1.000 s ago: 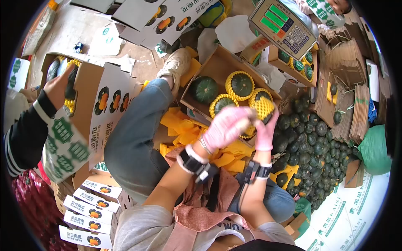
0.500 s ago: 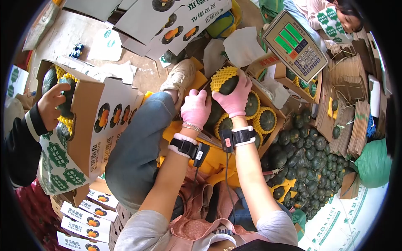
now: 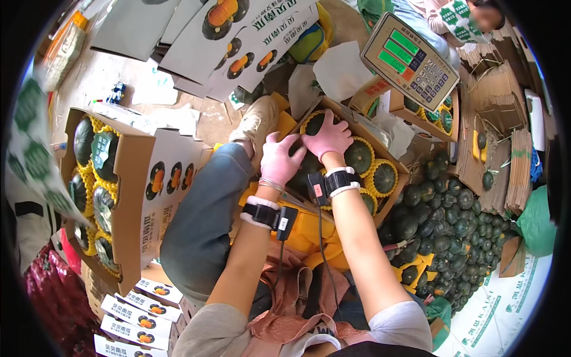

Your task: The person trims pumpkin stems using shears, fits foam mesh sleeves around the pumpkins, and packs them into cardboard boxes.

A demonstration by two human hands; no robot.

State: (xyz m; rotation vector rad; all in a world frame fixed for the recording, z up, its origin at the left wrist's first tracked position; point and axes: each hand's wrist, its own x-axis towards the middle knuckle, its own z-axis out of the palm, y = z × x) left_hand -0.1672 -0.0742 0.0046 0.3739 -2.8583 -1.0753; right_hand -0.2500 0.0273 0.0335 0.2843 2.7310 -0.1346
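Observation:
My right hand [image 3: 329, 138], in a pink glove, lies over a dark green pumpkin [image 3: 313, 123] in a yellow foam net, gripping it at the upper end of an open cardboard box [image 3: 389, 196]. Beside it, my left hand [image 3: 279, 160], also gloved in pink, is at the box's left side with thumb and fingers apart, holding nothing I can see. More netted pumpkins [image 3: 359, 156] sit in the box below and right of my hands. Part of the box's contents is hidden under my hands and wrists.
At left stands a box [image 3: 132, 196] of netted pumpkins. A pile of loose pumpkins [image 3: 443, 232] lies at right. A digital scale [image 3: 410, 59] stands above, near another filled box [image 3: 446, 128] and a person [image 3: 467, 21]. Flattened cardboard [image 3: 514, 172] is stacked at far right.
My right hand has lowered the netted pumpkin into the box. The other person's hand at left has left the filled box, and the printed sheet over that box has been pulled away leftward.

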